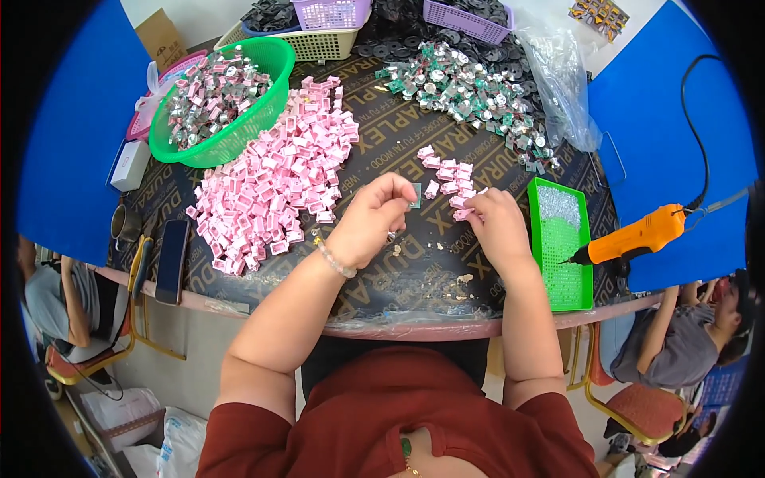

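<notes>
Over the middle of the table, my left hand [368, 223] pinches a small flat, see-through greenish piece [415, 197] between thumb and fingers. My right hand [497, 229] has its fingertips closed on a small pink plastic part [462, 214] at the near end of a little group of pink parts [453, 172]. To the left of my left hand spreads a big heap of the same pink parts [275, 179]. A loose pile of small silver and green pieces [470, 88] lies at the far right.
An orange electric screwdriver [637, 235] on a cord hangs over a green tray [588, 271] of tiny metal pieces. A green basket [271, 103] of assembled parts stands at the far left. Near the left edge lie a phone [172, 261], a mug [123, 225] and pliers [142, 259].
</notes>
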The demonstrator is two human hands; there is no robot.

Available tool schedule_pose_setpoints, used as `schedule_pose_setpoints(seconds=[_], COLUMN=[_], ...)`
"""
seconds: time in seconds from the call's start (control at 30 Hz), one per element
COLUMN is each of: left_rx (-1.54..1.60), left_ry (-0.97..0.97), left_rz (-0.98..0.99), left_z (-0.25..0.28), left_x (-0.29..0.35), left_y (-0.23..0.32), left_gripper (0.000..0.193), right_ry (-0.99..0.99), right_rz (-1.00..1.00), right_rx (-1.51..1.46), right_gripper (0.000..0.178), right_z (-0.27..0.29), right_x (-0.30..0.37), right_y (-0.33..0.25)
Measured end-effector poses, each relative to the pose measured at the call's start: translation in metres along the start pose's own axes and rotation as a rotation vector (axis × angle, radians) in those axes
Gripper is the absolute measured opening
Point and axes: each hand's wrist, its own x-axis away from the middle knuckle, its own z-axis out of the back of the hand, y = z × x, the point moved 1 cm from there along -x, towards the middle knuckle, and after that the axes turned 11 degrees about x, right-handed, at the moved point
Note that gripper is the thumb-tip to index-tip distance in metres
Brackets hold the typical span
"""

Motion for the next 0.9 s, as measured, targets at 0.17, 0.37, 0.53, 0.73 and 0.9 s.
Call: schedule_pose_setpoints(seconds=[0.17,0.37,0.53,0.73,0.9], left_rx=[-0.217,-0.775,-0.78,-0.799,-0.789], left_ry=[0.012,0.103,0.108,0.007,-0.154], left_rz=[-0.032,-0.242,-0.237,-0.112,-0.099], left_z=[-0.005,-0.01,-0.009,-0.009,-0.032], left_x=[0.005,0.01,0.008,0.012,0.018], left_y=[0.005,0.008,0.004,-0.001,-0.012], left_gripper=[0.019,0.02,0.019,0.026,0.025], right_ry=[-0.081,-0.061,-0.172,0.633,1.119], right_rz=[0.015,0.116,0.229,0.149,-0.229], right_rx=[0.042,0.004,0.045,0.236,-0.433], right_gripper=[0.007,0.004,0.001,0.027,0.07], right_z=[-0.003,-0.001,0.007,0.103,0.133], right_x=[0.003,0.008,0.022,0.052,0.053], right_y=[-0.011,-0.019,-0.041,-0.047,0.014])
